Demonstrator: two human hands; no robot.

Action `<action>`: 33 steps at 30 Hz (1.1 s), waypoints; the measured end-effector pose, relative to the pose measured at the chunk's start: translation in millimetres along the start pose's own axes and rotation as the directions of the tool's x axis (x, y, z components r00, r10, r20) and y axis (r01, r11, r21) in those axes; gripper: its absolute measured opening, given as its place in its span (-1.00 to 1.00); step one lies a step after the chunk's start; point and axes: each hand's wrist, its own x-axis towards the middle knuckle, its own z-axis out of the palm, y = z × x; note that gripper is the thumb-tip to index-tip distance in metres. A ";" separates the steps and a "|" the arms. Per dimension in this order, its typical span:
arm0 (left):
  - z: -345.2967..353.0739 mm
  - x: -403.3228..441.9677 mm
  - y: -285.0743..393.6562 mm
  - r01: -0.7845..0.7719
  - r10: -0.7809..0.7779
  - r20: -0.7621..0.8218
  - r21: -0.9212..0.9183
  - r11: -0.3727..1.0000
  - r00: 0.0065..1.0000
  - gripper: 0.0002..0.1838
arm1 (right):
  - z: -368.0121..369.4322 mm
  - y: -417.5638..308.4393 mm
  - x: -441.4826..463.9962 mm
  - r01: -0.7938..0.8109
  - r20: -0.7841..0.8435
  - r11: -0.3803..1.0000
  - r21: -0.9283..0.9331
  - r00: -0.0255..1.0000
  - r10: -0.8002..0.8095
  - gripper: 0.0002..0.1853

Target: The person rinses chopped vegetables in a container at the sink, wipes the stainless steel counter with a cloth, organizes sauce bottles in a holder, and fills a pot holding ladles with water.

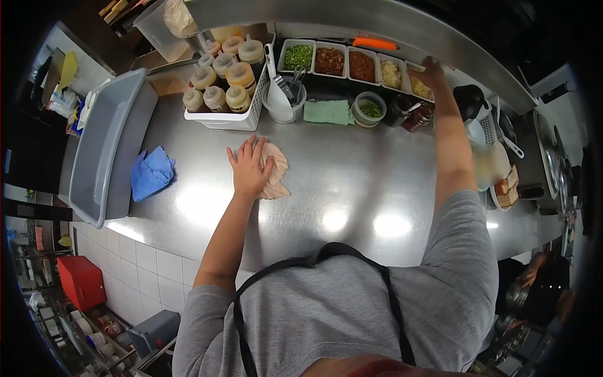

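My left hand (250,168) lies with its fingers spread on a crumpled pinkish cloth (275,173) on the steel counter (320,182). At the back right, my right hand (432,70) reaches to the last tub of yellowish chopped food (419,88); its fingers are too dark and small to make out. Beside that tub stand containers of pale minced food (391,74), red-brown paste (362,66), dark red flakes (330,61) and chopped greens (298,58). An orange-handled tool (375,43) lies behind them.
A white basket of squeeze bottles (254,113), a utensil tub (284,112), a green cloth (328,112) and jars (419,118) line the back. At left are a blue cloth (152,173) and grey bin (129,151). Bread (506,188) sits right; another person (534,270) stands lower right.
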 end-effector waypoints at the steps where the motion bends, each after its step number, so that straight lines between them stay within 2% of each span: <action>1: 0.2 0.4 0.7 0.003 -0.003 -0.003 0.001 1.000 1.000 -0.42 | -13.9 -1.0 -3.0 0.270 0.098 0.958 0.093 0.955 -0.279 -0.29; 2: 0.5 0.5 1.1 -0.002 0.002 -0.002 -0.005 1.000 1.000 -0.42 | -22.0 -4.8 -8.3 0.265 0.098 0.960 0.088 0.957 -0.273 -0.29; 3: 0.9 0.3 0.6 0.000 0.000 -0.004 -0.005 1.000 1.000 -0.42 | -35.8 -25.2 -26.4 0.326 0.338 0.929 0.177 0.866 -0.369 -0.42; 4: 1.1 0.2 0.7 0.002 -0.002 -0.007 -0.005 1.000 1.000 -0.43 | -42.7 -39.0 -38.4 0.357 0.543 0.891 0.281 0.706 -0.454 -0.55; 5: 1.6 -0.3 1.3 -0.004 0.004 -0.005 -0.010 1.000 1.000 -0.43 | -34.7 -39.9 -40.7 0.387 0.511 0.855 0.346 0.686 -0.518 -0.66; 6: 1.5 -0.5 1.8 -0.003 0.003 -0.008 -0.021 1.000 1.000 -0.44 | -23.9 -36.0 -37.7 0.384 0.511 0.857 0.343 0.689 -0.514 -0.66; 8: -0.3 -0.3 0.6 0.001 -0.001 -0.015 -0.028 1.000 1.000 -0.45 | -4.3 -30.6 -25.2 0.483 0.467 0.786 0.386 0.633 -0.618 -0.77; 9: -0.7 -0.1 1.4 0.001 -0.001 -0.016 -0.032 0.999 1.000 -0.45 | -4.5 -30.9 -23.9 0.380 0.477 0.833 0.403 0.689 -0.545 -0.86; 10: -1.1 -0.4 1.3 0.002 -0.003 -0.015 -0.035 0.999 1.000 -0.46 | -3.3 -31.8 -22.9 0.384 0.477 0.830 0.405 0.686 -0.550 -0.86; 12: -0.8 -0.2 0.5 -0.002 0.001 -0.022 -0.039 0.999 1.000 -0.47 | 0.5 -27.0 -20.4 0.128 0.461 0.816 0.564 0.771 -0.439 -0.87; 13: -0.2 0.6 0.5 -0.011 0.010 -0.029 -0.045 0.999 1.000 -0.48 | 3.5 -23.9 -17.0 0.128 0.462 0.816 0.564 0.771 -0.439 -0.87; 15: 0.1 1.7 0.4 -0.015 0.013 -0.035 -0.052 0.999 0.999 -0.49 | 11.2 -20.4 -7.0 0.115 0.343 0.763 0.635 0.844 -0.413 -0.85; 16: 0.3 1.2 0.9 -0.018 0.015 -0.041 -0.058 0.998 0.999 -0.50 | 16.0 -19.3 -1.4 0.114 0.347 0.765 0.634 0.842 -0.413 -0.85; 18: 1.9 0.6 -0.4 -0.022 0.019 -0.050 -0.058 0.998 0.999 -0.51 | 26.9 -14.9 7.7 0.078 0.038 0.595 0.800 0.983 -0.179 -0.80; 19: 2.1 1.4 0.1 -0.028 0.025 -0.065 -0.058 0.998 0.998 -0.52 | 34.2 -10.3 10.6 0.077 0.038 0.597 0.799 0.983 -0.178 -0.80; 21: 1.0 1.8 0.7 -0.027 0.023 -0.063 -0.065 0.998 0.998 -0.52 | 45.9 -6.1 13.5 -0.083 0.214 0.605 0.792 0.965 -0.148 -0.76; 25: 0.5 2.1 1.1 -0.030 0.025 -0.067 -0.076 0.997 0.997 -0.53 | 42.6 -9.2 18.4 -0.119 0.219 0.595 0.795 0.971 -0.098 -0.74; 27: -2.1 2.1 2.1 -0.037 0.032 -0.063 -0.082 0.996 0.998 -0.53 | 19.3 -12.1 16.5 -0.061 0.187 0.537 0.841 0.965 -0.184 -0.74; 31: -3.1 2.9 2.0 -0.059 0.051 -0.081 -0.101 0.993 0.995 -0.55 | -2.1 -26.0 13.7 -0.034 0.178 0.604 0.796 0.967 -0.180 -0.74; 33: -3.5 2.8 2.7 -0.063 0.055 -0.085 -0.099 0.993 0.995 -0.56 | 1.7 -32.5 11.2 -0.111 0.366 0.671 0.733 0.896 -0.252 -0.73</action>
